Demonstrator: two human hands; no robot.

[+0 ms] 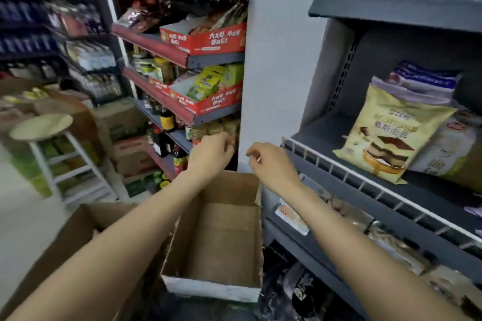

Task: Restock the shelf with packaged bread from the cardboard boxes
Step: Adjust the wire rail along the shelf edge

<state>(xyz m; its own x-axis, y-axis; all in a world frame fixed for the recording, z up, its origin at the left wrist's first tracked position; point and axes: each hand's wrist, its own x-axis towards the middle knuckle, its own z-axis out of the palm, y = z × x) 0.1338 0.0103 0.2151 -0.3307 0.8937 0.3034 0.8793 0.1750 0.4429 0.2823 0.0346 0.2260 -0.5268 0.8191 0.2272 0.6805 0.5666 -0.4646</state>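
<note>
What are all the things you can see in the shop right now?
Bread bag: one, cream yellow, standing on the grey shelf at right.
Cardboard box: one, brown, open and looking empty, below the hands.
Second cardboard box: one, brown, at lower left.
Red display trays: two, on the far shelves.
Stool: one, white, at left.
Left hand: one, fingers curled, holding nothing.
Right hand: one, fingers curled, holding nothing.
</note>
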